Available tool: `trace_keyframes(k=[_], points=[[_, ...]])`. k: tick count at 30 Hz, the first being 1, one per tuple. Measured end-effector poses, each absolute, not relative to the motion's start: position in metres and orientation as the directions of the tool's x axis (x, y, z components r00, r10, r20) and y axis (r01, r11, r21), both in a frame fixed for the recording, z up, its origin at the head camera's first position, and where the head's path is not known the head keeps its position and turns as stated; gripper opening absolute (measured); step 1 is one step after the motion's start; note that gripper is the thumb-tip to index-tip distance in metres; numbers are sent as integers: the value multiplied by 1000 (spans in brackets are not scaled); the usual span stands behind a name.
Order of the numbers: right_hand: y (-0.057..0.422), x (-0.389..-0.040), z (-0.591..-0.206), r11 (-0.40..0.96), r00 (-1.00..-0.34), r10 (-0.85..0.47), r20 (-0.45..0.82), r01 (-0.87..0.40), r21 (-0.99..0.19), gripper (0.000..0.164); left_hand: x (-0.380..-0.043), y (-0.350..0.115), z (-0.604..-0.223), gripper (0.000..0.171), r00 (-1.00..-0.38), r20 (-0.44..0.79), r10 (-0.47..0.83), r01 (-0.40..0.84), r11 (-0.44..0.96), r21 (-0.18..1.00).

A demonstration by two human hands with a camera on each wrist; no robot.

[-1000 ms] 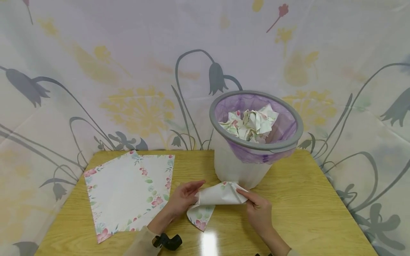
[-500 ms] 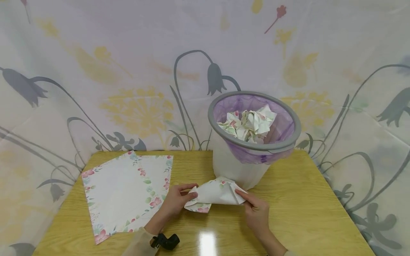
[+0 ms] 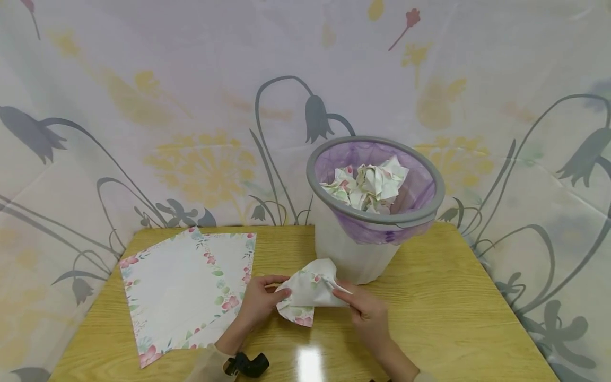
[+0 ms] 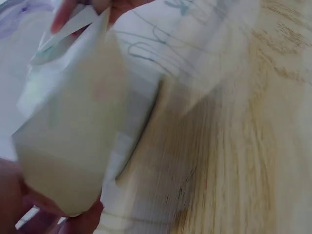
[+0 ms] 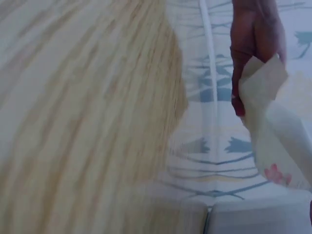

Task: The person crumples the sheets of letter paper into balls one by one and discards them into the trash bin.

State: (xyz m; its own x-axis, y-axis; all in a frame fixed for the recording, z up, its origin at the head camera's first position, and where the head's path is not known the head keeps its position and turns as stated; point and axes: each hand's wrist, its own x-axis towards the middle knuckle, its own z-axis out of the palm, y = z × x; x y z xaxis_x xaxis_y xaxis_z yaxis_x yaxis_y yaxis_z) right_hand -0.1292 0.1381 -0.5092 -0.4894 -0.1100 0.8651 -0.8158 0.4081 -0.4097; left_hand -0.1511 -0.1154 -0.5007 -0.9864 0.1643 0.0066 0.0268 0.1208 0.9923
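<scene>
Between my two hands is a sheet of floral-bordered paper (image 3: 307, 289), folded over and creased, held just above the table before the bin. My left hand (image 3: 261, 298) pinches its left end, thumb on the near side. At the other end, my right hand (image 3: 365, 313) grips the gathered edge between thumb and fingers. Blurred in the left wrist view, the folded paper (image 4: 73, 131) spans from one hand to the other. The right wrist view shows the paper (image 5: 265, 112) with a hand gripping its far end.
A white bin (image 3: 341, 249) with a grey rim and purple liner stands behind the paper, holding crumpled floral papers (image 3: 374, 183). Flat floral sheets (image 3: 174, 292) overlap on the left of the wooden table (image 3: 444, 307). A flower-patterned cloth (image 3: 200, 79) hangs behind.
My left hand has gone from open fingers beside the paper to pinching its left end. My right hand has moved left, and the paper has become shorter and more bunched.
</scene>
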Motion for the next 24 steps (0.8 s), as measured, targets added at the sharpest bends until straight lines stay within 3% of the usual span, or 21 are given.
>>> trace_keyframes(k=[3,6,10,15,20,24], points=[[134,-132,-509,418,-453,-163,876,-837,-355,49,-149,-109,-500,21,-982,63,180,101,210,973],[132,-134,-509,422,-474,-184,861,-829,-367,51,-147,-105,-500,21,-979,85,183,134,278,951],[131,-134,-510,446,-509,-177,842,-804,-393,59,-145,-105,-498,28,-981,83,173,125,251,960],[132,-134,-509,435,-565,-109,818,-767,-472,62,-146,-114,-497,39,-959,114,259,148,118,982],[133,-135,-508,384,-597,-17,802,-745,-546,60,-150,-124,-502,39,-936,121,329,80,-136,987],[133,-135,-508,363,-602,11,798,-741,-564,59,-151,-124,-501,39,-927,138,348,49,-251,967]])
